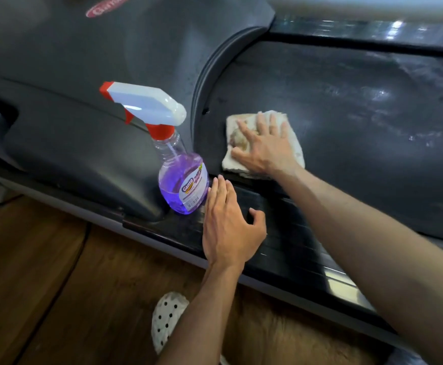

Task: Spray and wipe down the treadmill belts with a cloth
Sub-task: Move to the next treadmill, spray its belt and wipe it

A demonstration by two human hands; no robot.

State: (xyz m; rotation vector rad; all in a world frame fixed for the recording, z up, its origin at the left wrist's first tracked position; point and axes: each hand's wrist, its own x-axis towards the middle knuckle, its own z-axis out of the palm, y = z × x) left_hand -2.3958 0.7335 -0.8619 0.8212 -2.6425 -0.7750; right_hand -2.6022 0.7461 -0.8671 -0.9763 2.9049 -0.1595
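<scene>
Dark grey plastic treadmill motor hood (88,75) fills left; black rubber treadmill belt (360,122) right, wet streaks and glare on it. Brown wood-plank floor (44,285) below. Ribbed black side rail (281,238) — left hand (231,227) flat on it, fingers straight, beside clear spray bottle of purple liquid (181,180), upright. Right hand (265,146) spread, pressing dingy cream folded cloth (291,138) onto belt's near edge. White perforated shoe (166,320) on floor.
</scene>
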